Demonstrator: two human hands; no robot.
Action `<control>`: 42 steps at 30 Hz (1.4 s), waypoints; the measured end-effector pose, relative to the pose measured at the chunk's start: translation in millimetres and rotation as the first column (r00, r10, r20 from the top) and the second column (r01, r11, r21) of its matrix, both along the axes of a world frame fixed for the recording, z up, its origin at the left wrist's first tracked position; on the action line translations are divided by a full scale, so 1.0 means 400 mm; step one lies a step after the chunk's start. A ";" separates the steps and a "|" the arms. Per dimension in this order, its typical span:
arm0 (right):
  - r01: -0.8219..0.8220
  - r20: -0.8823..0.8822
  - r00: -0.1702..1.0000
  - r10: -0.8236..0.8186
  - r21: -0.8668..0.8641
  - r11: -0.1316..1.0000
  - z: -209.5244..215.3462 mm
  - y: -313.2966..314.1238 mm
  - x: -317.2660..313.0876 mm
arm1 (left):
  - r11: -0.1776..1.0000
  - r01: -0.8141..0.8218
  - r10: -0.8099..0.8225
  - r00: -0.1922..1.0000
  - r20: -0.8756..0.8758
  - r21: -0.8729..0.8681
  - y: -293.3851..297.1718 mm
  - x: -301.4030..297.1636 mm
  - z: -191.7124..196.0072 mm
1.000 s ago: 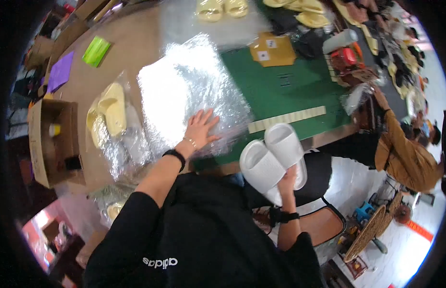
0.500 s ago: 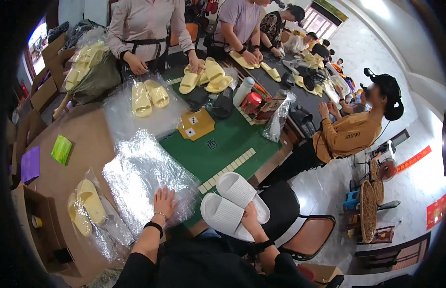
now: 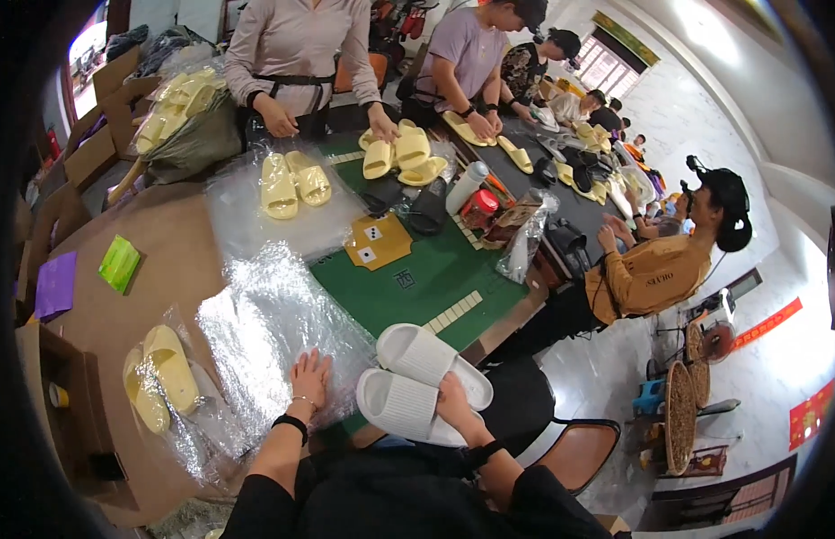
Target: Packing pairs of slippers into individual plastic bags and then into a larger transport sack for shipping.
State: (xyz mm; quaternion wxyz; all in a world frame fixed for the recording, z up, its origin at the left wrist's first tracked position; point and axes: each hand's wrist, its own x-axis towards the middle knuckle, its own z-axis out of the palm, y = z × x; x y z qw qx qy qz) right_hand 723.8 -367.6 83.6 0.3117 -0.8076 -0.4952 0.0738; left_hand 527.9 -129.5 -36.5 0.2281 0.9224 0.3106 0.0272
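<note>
White, rubbery slippers with ribbed straps (image 3: 397, 401) are nearest me, a pair in the wearer's right hand (image 3: 455, 402), whose fingers are closed on them beside the straps, some fingertips hidden. The pair is held at the table's near edge, just right of a shiny stack of clear plastic bags (image 3: 265, 314). On that stack the left hand (image 3: 310, 379) lies flat, palm down, fingers slightly spread and holding nothing. To its left, pale yellow slippers (image 3: 175, 373) lie in a clear bag on the brown tabletop (image 3: 175, 220). Beyond the stack I see a green mat (image 3: 372, 289) bearing a row of cream tiles (image 3: 453, 312). Farther off, another yellow pair (image 3: 277, 193) rests on clear plastic before a co-worker in a pale pink top (image 3: 302, 54).
</note>
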 end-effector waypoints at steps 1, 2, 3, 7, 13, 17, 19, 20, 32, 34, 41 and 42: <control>0.009 0.000 1.000 -0.009 0.000 1.000 -0.013 0.010 -0.004 | 0.998 -0.045 0.046 0.999 0.029 -0.033 0.005 -0.001 0.002; -0.030 -0.057 0.998 0.028 -0.018 0.999 -0.026 0.019 -0.009 | 0.995 -0.070 0.072 0.997 0.028 -0.067 0.009 0.006 0.005; -0.069 -0.114 0.991 0.065 -0.031 0.997 -0.037 0.028 -0.015 | 0.996 -0.061 0.063 0.998 0.026 -0.065 0.015 0.014 0.008; -0.147 -0.126 0.985 0.121 -0.217 0.965 -0.069 0.087 -0.050 | 0.984 -0.078 0.093 0.992 0.086 -0.160 0.026 0.032 0.034; -0.150 -0.044 0.989 0.145 -0.197 0.969 -0.099 0.141 -0.063 | 0.988 0.038 -0.012 0.985 0.173 -0.147 0.017 0.040 0.118; -0.025 0.072 0.997 0.040 -0.198 0.980 -0.084 0.162 -0.059 | 0.987 0.144 -0.131 0.978 0.164 -0.069 -0.003 0.034 0.188; -0.038 0.055 0.997 0.048 -0.168 0.985 -0.071 0.176 -0.074 | 0.982 0.191 -0.190 0.973 0.135 0.006 -0.022 0.034 0.224; -0.047 0.045 0.998 0.054 -0.142 0.989 -0.064 0.184 -0.082 | 0.981 0.190 -0.192 0.973 0.125 0.028 -0.032 0.031 0.233; -0.019 0.074 0.997 0.009 0.129 0.991 -0.031 0.271 -0.180 | 0.973 0.230 -0.229 0.922 0.313 0.032 -0.121 0.057 0.433; 0.017 0.017 1.000 -0.020 0.125 0.992 -0.015 0.284 -0.189 | 0.953 0.297 -0.294 0.878 0.377 0.053 -0.141 0.064 0.468; 0.185 -0.148 0.975 -0.167 0.118 0.976 0.093 0.544 -0.197 | 0.770 0.563 -0.308 0.741 0.597 -0.302 -0.211 -0.003 0.589; 0.197 -0.171 0.969 -0.176 0.116 0.974 0.099 0.541 -0.207 | 0.763 0.570 -0.315 0.740 0.594 -0.305 -0.207 -0.024 0.597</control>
